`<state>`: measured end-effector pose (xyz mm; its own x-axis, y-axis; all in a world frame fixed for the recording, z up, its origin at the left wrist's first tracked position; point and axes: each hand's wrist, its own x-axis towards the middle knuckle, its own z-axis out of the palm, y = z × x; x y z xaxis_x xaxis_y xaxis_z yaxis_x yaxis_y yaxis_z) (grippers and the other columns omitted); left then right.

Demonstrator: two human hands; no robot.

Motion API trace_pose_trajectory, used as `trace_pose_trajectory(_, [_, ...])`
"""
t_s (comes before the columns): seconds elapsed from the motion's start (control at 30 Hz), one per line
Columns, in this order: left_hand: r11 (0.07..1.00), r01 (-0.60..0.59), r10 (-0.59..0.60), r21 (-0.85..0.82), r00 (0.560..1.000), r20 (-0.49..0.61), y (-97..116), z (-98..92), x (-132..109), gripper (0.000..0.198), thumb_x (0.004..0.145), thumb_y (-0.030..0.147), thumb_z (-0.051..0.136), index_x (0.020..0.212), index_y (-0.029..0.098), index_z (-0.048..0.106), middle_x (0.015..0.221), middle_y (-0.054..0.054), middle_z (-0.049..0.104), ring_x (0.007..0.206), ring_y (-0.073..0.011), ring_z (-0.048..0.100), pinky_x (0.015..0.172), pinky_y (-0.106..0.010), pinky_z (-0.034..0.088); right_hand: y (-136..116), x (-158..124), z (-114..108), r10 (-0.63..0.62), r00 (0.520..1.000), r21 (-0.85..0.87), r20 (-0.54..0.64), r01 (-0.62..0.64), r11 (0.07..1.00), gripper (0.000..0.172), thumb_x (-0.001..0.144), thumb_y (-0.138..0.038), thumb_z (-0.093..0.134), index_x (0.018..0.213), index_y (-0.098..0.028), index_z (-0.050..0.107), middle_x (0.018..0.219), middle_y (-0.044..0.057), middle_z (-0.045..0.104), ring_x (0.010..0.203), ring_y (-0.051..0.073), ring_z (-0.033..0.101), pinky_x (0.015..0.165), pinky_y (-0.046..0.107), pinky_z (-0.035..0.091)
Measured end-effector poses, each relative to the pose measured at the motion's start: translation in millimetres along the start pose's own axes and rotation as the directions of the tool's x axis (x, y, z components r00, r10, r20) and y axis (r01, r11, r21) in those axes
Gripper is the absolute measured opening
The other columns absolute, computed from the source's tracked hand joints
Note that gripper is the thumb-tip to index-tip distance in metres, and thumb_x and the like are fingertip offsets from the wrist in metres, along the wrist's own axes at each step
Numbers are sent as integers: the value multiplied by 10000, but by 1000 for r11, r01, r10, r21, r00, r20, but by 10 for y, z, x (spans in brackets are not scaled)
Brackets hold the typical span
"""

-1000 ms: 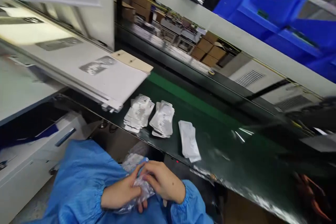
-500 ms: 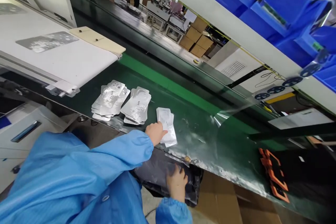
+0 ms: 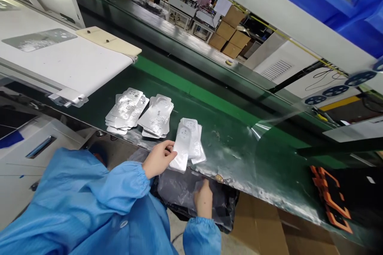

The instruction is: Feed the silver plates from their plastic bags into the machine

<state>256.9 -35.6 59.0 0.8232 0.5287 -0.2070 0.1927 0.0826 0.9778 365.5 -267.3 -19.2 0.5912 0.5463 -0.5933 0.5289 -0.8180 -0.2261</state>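
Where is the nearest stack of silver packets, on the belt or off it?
On it: the stack lies on the dark green conveyor belt, the person's left hand touching its near edge.

Bright light, glare on belt (image 3: 261, 128), warped edges

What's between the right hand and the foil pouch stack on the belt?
Nothing loose. The right hand is at the dark plastic bag below the green conveyor belt, so only the belt's front edge lies between it and the foil pouch stack, which the left hand touches.
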Motion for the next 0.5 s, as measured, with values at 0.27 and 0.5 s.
trace_pose_trajectory(0.27, [890,195,-165,-412,981,106,51,-232,-285,392,634,304,664,997,201,560,771,-18,740,705,-222,693,691,-330,522,-326,-168,38,206,953,-60,-220,-224,973,368,904,-97,465,1196,-116,690,1132,261,719,1152,428,691,902,495,545])
trace_pose_trajectory(0.5, [715,357,-252,-601,934,255,132,-409,-487,546,520,206,665,1059,134,708,1004,-118,811,1030,-322,705,874,-382,530,-478,-166,-1037,153,742,358,-652,125,925,442,951,-594,489,1015,-197,673,904,125,748,843,278,703,769,346,495])
